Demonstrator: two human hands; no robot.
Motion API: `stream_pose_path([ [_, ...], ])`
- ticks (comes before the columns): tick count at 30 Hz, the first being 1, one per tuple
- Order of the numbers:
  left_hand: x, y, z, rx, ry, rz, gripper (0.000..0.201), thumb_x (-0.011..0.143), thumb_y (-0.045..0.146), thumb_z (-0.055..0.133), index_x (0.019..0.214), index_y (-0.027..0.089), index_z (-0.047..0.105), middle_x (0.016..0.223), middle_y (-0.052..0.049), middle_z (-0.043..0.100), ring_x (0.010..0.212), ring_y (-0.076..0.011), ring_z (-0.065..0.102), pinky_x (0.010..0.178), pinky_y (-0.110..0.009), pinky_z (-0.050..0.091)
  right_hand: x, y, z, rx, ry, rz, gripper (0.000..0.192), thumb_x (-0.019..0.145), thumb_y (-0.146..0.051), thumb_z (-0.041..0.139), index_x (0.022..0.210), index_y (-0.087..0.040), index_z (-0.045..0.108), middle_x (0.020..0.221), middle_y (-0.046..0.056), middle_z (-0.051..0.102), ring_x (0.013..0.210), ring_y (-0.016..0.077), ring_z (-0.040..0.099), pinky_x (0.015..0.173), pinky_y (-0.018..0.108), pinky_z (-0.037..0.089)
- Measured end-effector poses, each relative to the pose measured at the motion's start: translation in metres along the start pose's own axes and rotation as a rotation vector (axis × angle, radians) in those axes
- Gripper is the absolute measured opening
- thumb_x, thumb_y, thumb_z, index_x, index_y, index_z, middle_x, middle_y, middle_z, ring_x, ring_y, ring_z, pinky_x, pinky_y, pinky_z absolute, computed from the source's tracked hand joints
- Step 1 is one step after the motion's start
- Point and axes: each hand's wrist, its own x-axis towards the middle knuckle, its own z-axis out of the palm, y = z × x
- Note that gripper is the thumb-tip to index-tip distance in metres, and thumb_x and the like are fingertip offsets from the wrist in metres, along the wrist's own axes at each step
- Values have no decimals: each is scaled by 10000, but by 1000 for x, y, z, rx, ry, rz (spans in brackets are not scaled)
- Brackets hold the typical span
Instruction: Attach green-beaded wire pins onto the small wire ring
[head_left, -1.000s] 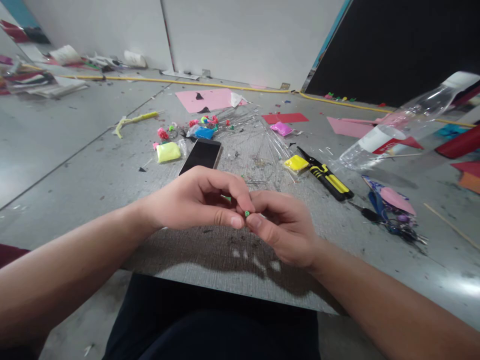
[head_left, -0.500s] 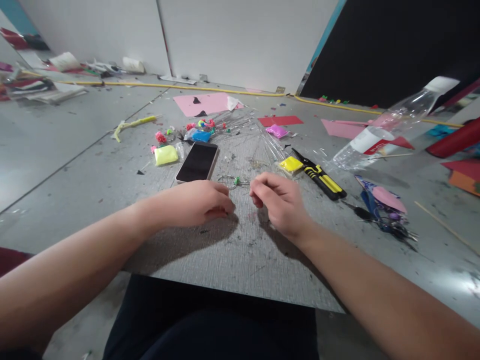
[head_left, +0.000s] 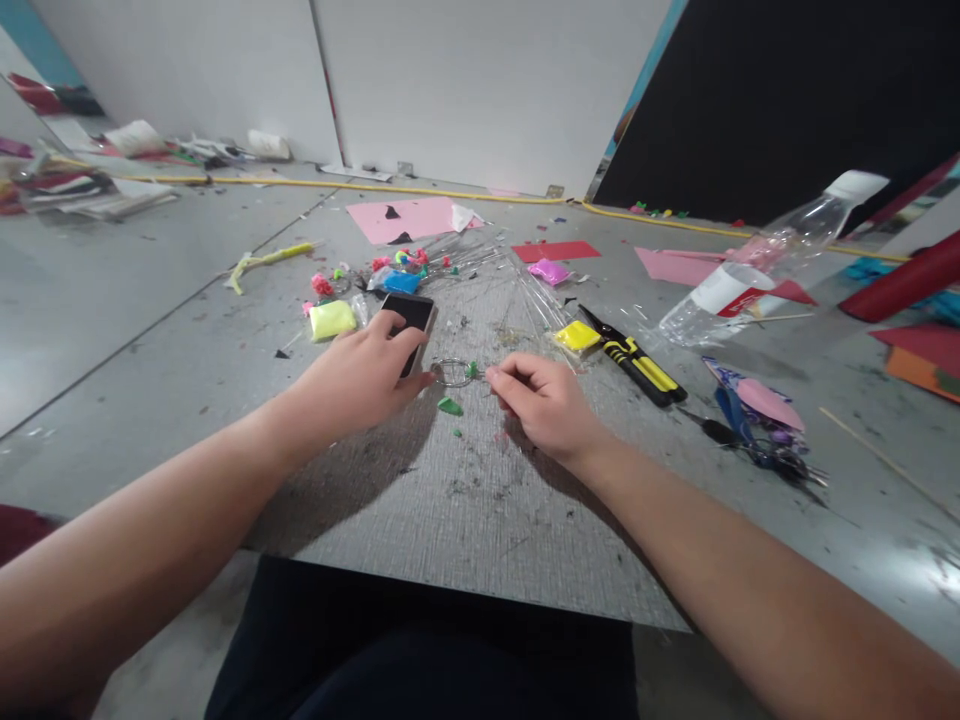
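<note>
Your left hand [head_left: 360, 375] rests flat over phone [head_left: 405, 318], fingers loose, gripping nothing. Your right hand [head_left: 541, 405] pinches wire end, likely to steady it — metal ring [head_left: 452, 372] with green bead between hands; green clay bit [head_left: 450, 406] just below.

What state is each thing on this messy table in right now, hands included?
Left hand: palm down, fingers on the phone.
Right hand: curled beside the ring; whether it grips anything, unclear.
Phone: flat, screen dark.
Ring: lying on the table, green bead at its edge.
Green bit: loose on the table.
Bottle: on its side, capped.
Cutters: lying shut.
Yellow clay: in its bag.
</note>
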Motion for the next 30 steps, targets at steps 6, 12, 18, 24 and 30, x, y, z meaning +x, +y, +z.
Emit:
stream_pose_path([
  [6,0,12,1,-109,-49,232,308,905,363,566,1096,147,672,1111,-144,600,1034,-300,602,911,-445,485,1,-1,1,-45,-49,1,318,887,-404,570,646,-203,516,561,-52,463,541,110,428,565,287,346],
  [12,2,15,8,-251,-150,304,126,887,224,595,944,161,687,982,-112,632,923,-247,616,809,-379,490,1,-1,3,-133,-117,-59,273,892,-375,567,688,-195,543,633,-31,538,614,125,477,608,289,366],
  [18,3,18,13,-597,-34,80,85,882,271,620,879,187,632,801,-34,677,718,-166,601,653,-311,448,-1,-3,4,-216,-107,-117,156,881,-300,569,792,-188,629,725,7,633,693,153,561,634,291,401],
  [24,4,21,12,-784,-41,38,115,875,268,622,943,182,656,808,-31,671,735,-155,603,659,-304,454,-1,-2,3,-194,-79,-144,141,888,-296,573,864,-183,653,762,19,652,695,152,575,616,278,418],
  [30,4,24,12,-917,-123,-41,180,882,326,601,890,166,685,782,-46,681,714,-157,596,638,-306,445,-1,-4,2,-260,-101,-222,143,902,-255,548,830,-174,641,741,15,630,688,142,558,613,268,401],
])
